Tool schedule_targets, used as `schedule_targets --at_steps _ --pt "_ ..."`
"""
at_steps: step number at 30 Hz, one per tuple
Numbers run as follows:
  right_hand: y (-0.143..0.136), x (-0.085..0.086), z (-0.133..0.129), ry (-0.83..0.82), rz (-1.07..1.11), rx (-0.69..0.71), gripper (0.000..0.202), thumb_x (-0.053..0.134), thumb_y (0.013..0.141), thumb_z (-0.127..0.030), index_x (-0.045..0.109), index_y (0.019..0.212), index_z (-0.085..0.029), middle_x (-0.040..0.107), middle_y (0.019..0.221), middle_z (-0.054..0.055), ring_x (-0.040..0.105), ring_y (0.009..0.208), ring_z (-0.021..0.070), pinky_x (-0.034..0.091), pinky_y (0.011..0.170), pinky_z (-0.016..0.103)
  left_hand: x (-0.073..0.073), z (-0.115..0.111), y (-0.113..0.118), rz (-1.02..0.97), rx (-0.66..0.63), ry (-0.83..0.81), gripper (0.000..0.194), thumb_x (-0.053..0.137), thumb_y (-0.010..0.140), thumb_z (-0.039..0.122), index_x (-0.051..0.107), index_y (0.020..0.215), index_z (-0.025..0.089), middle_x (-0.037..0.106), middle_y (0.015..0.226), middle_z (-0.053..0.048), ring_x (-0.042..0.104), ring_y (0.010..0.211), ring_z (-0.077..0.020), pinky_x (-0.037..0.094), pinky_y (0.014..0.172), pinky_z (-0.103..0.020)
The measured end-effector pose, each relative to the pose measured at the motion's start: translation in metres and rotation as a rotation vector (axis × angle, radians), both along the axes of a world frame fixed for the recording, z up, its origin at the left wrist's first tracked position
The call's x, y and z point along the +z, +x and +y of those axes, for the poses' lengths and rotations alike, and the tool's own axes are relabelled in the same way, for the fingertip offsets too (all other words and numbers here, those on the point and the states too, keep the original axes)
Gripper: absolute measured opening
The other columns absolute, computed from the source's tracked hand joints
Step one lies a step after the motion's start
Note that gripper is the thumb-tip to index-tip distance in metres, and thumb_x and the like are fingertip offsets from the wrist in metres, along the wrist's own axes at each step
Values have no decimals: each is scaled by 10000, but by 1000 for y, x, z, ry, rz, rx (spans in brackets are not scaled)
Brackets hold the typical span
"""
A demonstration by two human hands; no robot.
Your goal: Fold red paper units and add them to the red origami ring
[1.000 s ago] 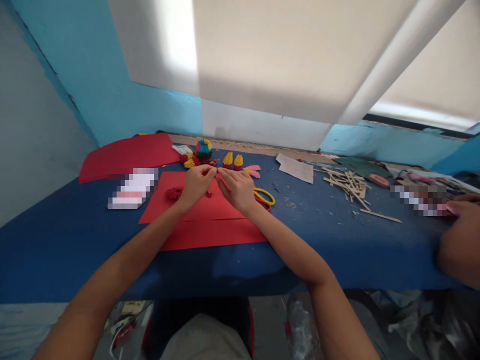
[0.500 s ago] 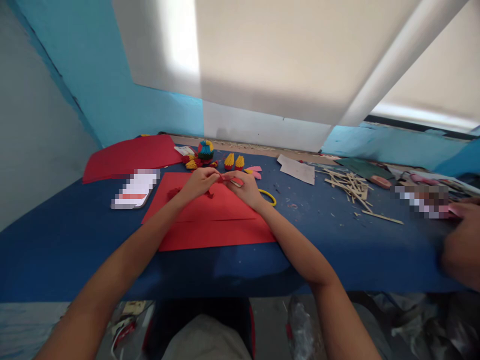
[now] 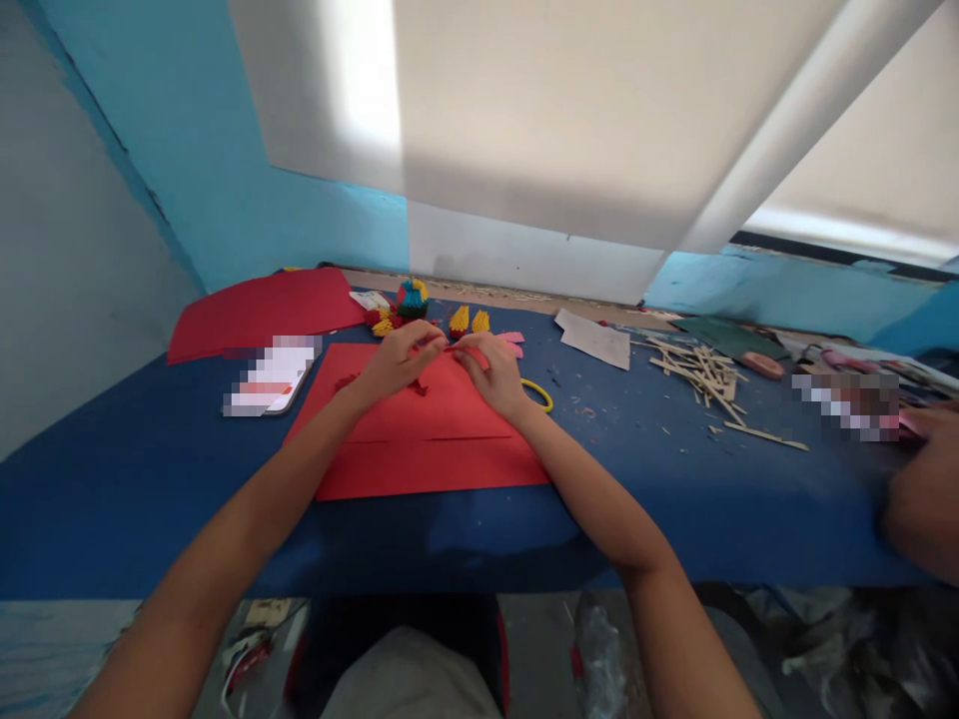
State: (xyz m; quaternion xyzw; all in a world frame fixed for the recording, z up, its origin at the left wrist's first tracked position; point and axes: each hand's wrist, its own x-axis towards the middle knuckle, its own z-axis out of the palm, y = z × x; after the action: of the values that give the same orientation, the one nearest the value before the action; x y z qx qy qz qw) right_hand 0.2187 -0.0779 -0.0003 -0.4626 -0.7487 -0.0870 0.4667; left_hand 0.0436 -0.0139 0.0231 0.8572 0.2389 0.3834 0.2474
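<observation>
Over red paper sheets (image 3: 435, 469) on the blue table, my left hand (image 3: 401, 359) and my right hand (image 3: 490, 374) come together with bent fingers. A small red paper piece (image 3: 450, 348) shows between their fingertips, pinched by both. Small dark red folded pieces (image 3: 420, 387) lie on the sheet below my left hand, and more are partly hidden by my left wrist. The yellow scissor-like handle (image 3: 540, 394) sticks out beside my right hand.
Behind the hands stand a multicoloured paper model (image 3: 412, 298) and yellow-red paper pieces (image 3: 470, 322). A phone (image 3: 274, 377) lies left, near stacked red sheets (image 3: 262, 310). Thin sticks (image 3: 696, 374) and grey paper (image 3: 595, 340) lie right. Another person's hand (image 3: 929, 479) is at the far right.
The fingers of my right hand have shifted, and the pale-edged red piece seen in them before no longer shows. My left hand has moved slightly.
</observation>
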Motion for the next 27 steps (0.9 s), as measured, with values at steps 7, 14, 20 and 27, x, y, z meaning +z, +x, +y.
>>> schedule_targets --at_steps 7,14,20,27 --pt "3 -5 2 -41 -40 -34 273 403 959 -301 652 973 -191 704 941 65 645 900 161 471 831 294 -7 5 -1 28 35 233 178 587 855 352 698 835 214 715 864 -59 630 868 -217 439 845 -333" --pt "0 -5 3 -47 -12 -26 259 415 948 -257 659 972 -176 724 930 73 666 882 164 487 820 293 -6 5 -3 67 47 269 167 600 850 341 710 833 215 722 846 -54 637 840 -214 451 794 -314" --pt "0 -5 3 -66 -31 -14 204 504 913 -262 674 983 -174 736 976 69 677 921 172 487 845 295 -5 7 -5 55 67 237 180 599 830 335 713 771 208 716 791 -65 637 823 -227 452 780 -323" --pt "-9 -2 10 -159 85 -3 158 545 884 -259 684 905 -188 738 924 51 685 862 158 514 803 274 -1 10 -10 59 9 98 186 603 792 358 717 764 213 718 756 -36 628 732 -193 464 714 -289"
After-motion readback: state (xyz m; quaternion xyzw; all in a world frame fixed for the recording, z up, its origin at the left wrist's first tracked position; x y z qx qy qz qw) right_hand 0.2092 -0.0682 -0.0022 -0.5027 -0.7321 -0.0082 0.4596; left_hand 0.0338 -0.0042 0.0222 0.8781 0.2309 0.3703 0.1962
